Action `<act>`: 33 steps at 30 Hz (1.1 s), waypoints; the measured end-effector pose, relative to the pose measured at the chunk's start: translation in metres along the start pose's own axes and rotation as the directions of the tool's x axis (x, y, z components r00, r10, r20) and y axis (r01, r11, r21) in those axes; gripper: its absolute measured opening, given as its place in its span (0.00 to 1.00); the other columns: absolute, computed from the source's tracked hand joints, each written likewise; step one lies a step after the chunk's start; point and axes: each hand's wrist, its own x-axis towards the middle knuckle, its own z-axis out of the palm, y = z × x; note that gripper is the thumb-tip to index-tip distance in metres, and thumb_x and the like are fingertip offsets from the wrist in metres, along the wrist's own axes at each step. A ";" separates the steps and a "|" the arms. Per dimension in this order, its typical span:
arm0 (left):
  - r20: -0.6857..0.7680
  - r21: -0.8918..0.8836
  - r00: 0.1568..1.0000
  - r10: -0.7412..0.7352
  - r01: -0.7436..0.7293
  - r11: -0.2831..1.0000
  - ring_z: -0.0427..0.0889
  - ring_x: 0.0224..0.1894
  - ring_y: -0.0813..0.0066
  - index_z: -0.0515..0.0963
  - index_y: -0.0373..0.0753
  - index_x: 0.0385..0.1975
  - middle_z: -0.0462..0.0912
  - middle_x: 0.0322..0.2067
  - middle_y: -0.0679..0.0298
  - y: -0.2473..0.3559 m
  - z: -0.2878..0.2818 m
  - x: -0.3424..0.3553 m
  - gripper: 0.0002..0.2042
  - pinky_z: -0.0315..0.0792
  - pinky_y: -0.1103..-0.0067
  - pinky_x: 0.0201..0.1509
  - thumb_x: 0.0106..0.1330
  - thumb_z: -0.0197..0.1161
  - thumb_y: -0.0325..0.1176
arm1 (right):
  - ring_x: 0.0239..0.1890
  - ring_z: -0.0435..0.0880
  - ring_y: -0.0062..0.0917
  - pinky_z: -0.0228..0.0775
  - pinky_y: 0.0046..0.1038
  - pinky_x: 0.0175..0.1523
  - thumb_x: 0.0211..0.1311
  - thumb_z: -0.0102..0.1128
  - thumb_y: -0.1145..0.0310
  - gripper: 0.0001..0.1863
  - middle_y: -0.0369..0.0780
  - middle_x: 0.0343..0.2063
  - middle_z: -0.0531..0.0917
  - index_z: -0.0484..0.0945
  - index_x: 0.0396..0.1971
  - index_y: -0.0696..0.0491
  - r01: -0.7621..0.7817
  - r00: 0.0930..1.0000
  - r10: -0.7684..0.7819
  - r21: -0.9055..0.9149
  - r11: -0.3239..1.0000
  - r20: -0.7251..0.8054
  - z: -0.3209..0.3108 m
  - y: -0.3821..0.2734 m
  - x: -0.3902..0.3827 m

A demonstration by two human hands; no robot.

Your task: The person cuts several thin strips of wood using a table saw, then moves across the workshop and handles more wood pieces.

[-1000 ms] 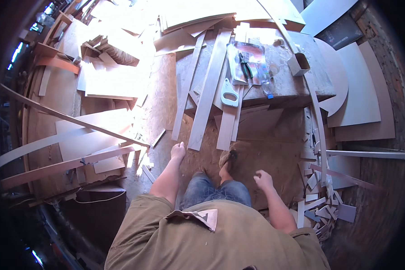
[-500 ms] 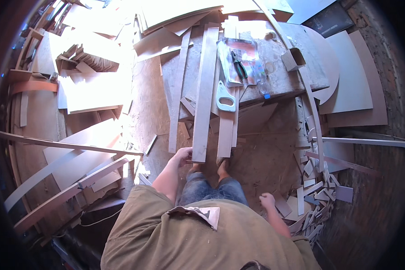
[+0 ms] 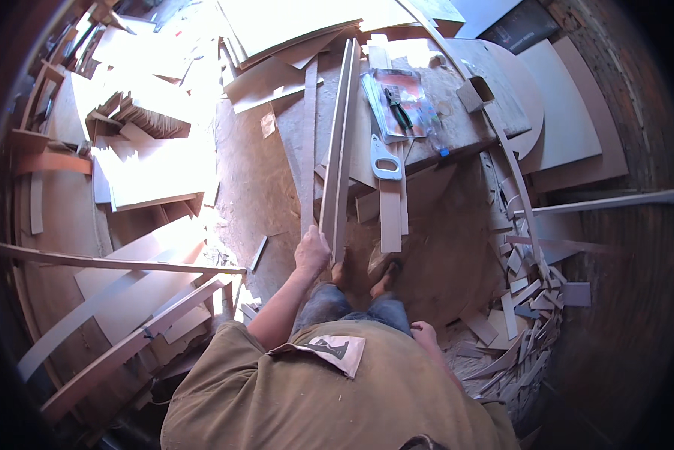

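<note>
My left hand is closed at the near end of a long wooden board, which is tipped up onto its edge and shows as two narrow faces. A thinner wooden strip runs down to the same hand from the left; whether the fingers touch it I cannot tell. Beside my right thigh hangs my right hand, its fingers loosely curled with nothing visible in them. To the right of the board, a handsaw with a pale handle lies on narrow strips. Dark-handled pliers rest on a plastic packet.
The worktable stands ahead of me, with a bottle with a blue cap near its edge. A long bent strip crosses its right side. Offcuts pile up at right. Stacked panels and long slats lie left.
My left hand has moved up and closed at the board's near end. The board has turned from lying flat to standing on edge. My right hand has drawn in toward my thigh.
</note>
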 end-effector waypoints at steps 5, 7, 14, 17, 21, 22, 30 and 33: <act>-0.065 -0.177 0.995 -0.078 0.065 0.982 0.81 0.38 0.47 0.72 0.32 0.32 0.80 0.31 0.44 -0.039 -0.026 0.015 0.12 0.73 0.59 0.41 0.63 0.48 0.36 | 0.24 0.80 0.18 0.72 0.22 0.25 0.54 0.59 0.72 0.16 0.38 0.27 0.82 0.77 0.44 0.58 -0.261 0.957 0.289 0.440 0.859 0.004 0.015 -0.001 -0.022; 0.014 -0.404 0.986 -0.169 0.160 0.901 0.81 0.35 0.54 0.73 0.32 0.32 0.80 0.29 0.49 -0.055 -0.023 0.031 0.12 0.73 0.62 0.39 0.63 0.48 0.35 | 0.22 0.79 0.17 0.71 0.21 0.24 0.55 0.59 0.71 0.16 0.37 0.27 0.81 0.77 0.44 0.58 -0.284 0.940 0.341 0.526 0.802 -0.013 0.021 -0.004 -0.035; 0.223 -0.707 0.970 -0.098 0.231 0.669 0.79 0.35 0.64 0.75 0.31 0.45 0.79 0.37 0.56 -0.015 -0.014 0.027 0.25 0.74 0.70 0.37 0.67 0.47 0.51 | 0.23 0.80 0.20 0.74 0.23 0.27 0.54 0.61 0.71 0.16 0.39 0.30 0.83 0.78 0.44 0.59 -0.211 0.938 0.337 0.643 0.736 -0.077 0.074 0.044 -0.084; 0.259 -0.689 0.959 0.116 0.099 0.718 0.78 0.34 0.64 0.75 0.31 0.44 0.79 0.35 0.56 0.012 0.030 -0.006 0.25 0.74 0.70 0.37 0.66 0.49 0.51 | 0.29 0.82 0.25 0.75 0.28 0.37 0.53 0.62 0.69 0.14 0.42 0.31 0.84 0.80 0.40 0.58 0.022 0.918 0.219 0.595 0.804 -0.330 0.127 0.110 -0.094; 0.204 -0.652 0.926 0.317 -0.113 0.750 0.77 0.33 0.65 0.76 0.30 0.42 0.78 0.33 0.57 0.045 0.107 -0.066 0.24 0.73 0.71 0.36 0.66 0.51 0.51 | 0.37 0.81 0.34 0.72 0.33 0.45 0.47 0.63 0.68 0.13 0.45 0.31 0.81 0.79 0.34 0.57 0.184 0.707 0.392 0.689 0.701 -0.588 0.200 0.164 -0.112; 0.053 -0.687 0.947 0.316 -0.195 0.700 0.77 0.33 0.65 0.76 0.30 0.42 0.78 0.33 0.57 0.044 0.095 -0.068 0.24 0.73 0.71 0.35 0.66 0.52 0.50 | 0.41 0.81 0.35 0.71 0.32 0.48 0.50 0.62 0.67 0.15 0.47 0.35 0.82 0.80 0.37 0.58 0.219 0.777 0.205 0.561 0.798 -0.595 0.147 0.151 -0.101; 0.216 -0.605 0.720 0.659 -0.431 0.669 0.75 0.30 0.66 0.76 0.30 0.40 0.77 0.28 0.58 0.107 0.229 -0.259 0.23 0.72 0.71 0.33 0.65 0.56 0.50 | 0.38 0.81 0.42 0.72 0.41 0.45 0.50 0.55 0.62 0.15 0.49 0.32 0.82 0.81 0.34 0.55 -0.378 0.541 0.762 0.707 0.598 -0.356 0.299 0.303 -0.323; 0.267 -0.655 0.603 0.751 -0.458 0.601 0.74 0.29 0.66 0.76 0.29 0.39 0.77 0.27 0.58 0.141 0.265 -0.296 0.23 0.72 0.72 0.33 0.65 0.57 0.50 | 0.37 0.82 0.43 0.74 0.40 0.44 0.48 0.54 0.62 0.14 0.49 0.32 0.82 0.82 0.31 0.54 -0.317 0.217 0.932 0.882 0.349 -0.291 0.333 0.332 -0.373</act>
